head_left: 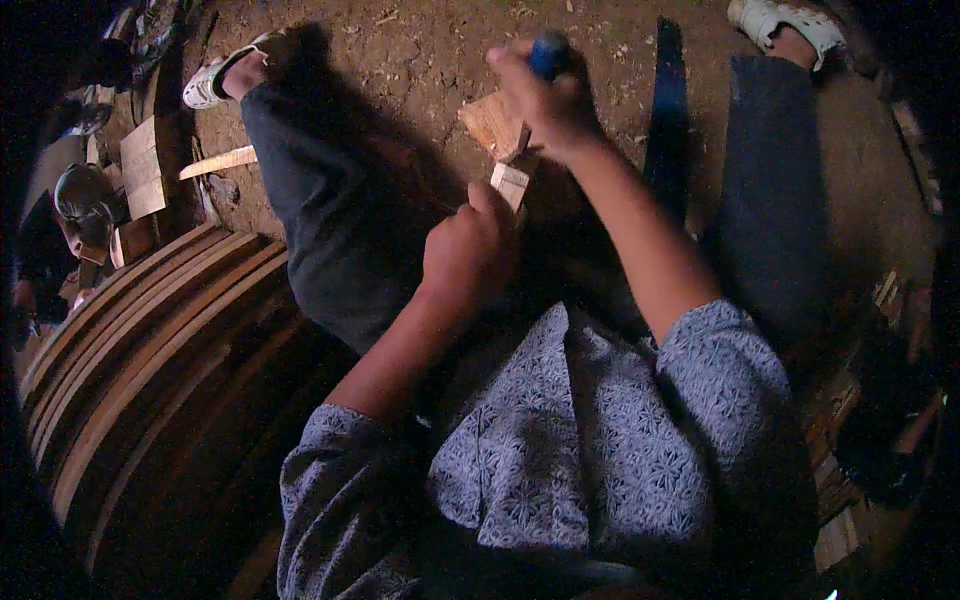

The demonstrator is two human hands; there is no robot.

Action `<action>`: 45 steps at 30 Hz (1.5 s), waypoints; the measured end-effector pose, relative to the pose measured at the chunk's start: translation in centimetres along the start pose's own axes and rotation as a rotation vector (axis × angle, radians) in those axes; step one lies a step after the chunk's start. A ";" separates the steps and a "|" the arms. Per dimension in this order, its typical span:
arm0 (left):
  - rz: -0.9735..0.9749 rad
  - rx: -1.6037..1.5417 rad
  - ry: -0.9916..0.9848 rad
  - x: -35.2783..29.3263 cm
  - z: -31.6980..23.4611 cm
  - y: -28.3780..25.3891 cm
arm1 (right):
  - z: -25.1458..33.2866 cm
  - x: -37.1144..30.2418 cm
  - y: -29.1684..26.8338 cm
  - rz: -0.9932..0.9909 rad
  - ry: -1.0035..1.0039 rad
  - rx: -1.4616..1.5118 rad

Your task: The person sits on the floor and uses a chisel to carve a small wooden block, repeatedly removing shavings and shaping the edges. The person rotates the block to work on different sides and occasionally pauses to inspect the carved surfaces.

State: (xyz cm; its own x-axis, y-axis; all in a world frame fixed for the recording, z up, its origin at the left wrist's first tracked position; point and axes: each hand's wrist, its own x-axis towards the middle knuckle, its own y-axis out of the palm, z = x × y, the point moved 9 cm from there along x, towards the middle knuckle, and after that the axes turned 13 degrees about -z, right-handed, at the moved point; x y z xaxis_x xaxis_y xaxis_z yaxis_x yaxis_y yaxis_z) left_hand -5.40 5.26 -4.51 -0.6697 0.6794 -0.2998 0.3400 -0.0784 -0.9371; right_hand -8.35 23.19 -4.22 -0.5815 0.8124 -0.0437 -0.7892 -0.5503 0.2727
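My left hand [468,245] is closed round a pale strip of wood [510,180], whose squared end sticks out beyond the thumb. Just past that end is a reddish-brown wooden block [488,122] with an angled edge. My right hand [556,108] grips a blue-handled tool [549,54], its rounded handle end showing above the fist. The lower part of the tool is mostly hidden by the hand, and its kind is not clear. Where the block rests is hard to tell in the shadow.
Long wooden boards [150,340] lie side by side at the left. A flat board [143,167] and a pale wood strip [217,162] are beyond them. My legs [310,200] spread to both sides. A dark flat strip [668,110] lies on the chip-strewn dirt floor [410,60].
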 end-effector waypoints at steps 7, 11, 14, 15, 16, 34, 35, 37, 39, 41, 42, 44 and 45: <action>-0.055 -0.006 0.110 0.6 -0.7 -0.9 | 7.2 0.3 1.3 0.225 -0.135 -0.017; -0.051 0.038 0.106 0.5 0.2 -0.2 | 1.6 -0.7 1.5 0.047 -0.098 -0.185; -0.022 0.028 0.090 0.5 0.1 -0.4 | 3.3 -0.1 0.3 -0.056 0.094 0.057; -0.005 0.020 0.089 0.4 0.1 -0.1 | 5.8 -0.4 0.6 0.011 0.119 0.139; -0.019 0.027 0.108 0.4 0.0 -0.1 | 6.0 -0.4 0.6 0.007 0.072 0.112; -0.094 0.024 0.134 1.3 -0.8 -1.0 | 1.1 -0.1 1.4 0.049 0.145 0.083; -0.086 0.031 0.136 1.1 -0.6 -1.1 | 0.9 0.2 0.9 0.032 0.168 0.099; -0.067 0.041 0.136 0.5 -0.2 -0.7 | 1.1 0.1 0.4 -0.003 0.230 0.138; -0.076 0.041 0.136 0.8 0.1 -0.6 | 5.1 0.8 1.1 0.076 0.083 0.180; -0.090 0.022 0.140 0.5 0.0 -0.8 | 11.8 0.2 2.2 0.128 -0.098 0.137; -0.097 0.012 0.153 0.5 -0.3 -0.9 | 14.0 -0.1 2.2 0.049 -0.101 0.143; -0.099 0.032 0.151 0.9 -0.8 -1.2 | 6.7 -0.2 2.3 0.031 -0.156 -0.072; -0.103 0.036 0.156 1.0 -1.1 -1.2 | 3.5 -0.5 1.8 0.019 -0.186 -0.186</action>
State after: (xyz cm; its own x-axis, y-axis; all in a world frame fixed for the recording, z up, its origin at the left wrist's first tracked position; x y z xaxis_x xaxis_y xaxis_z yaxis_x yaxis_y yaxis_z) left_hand -5.77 6.85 -3.52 -0.5884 0.7897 -0.1736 0.2495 -0.0269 -0.9680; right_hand -8.79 22.47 -0.29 -0.5635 0.8139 0.1419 -0.8115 -0.5774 0.0893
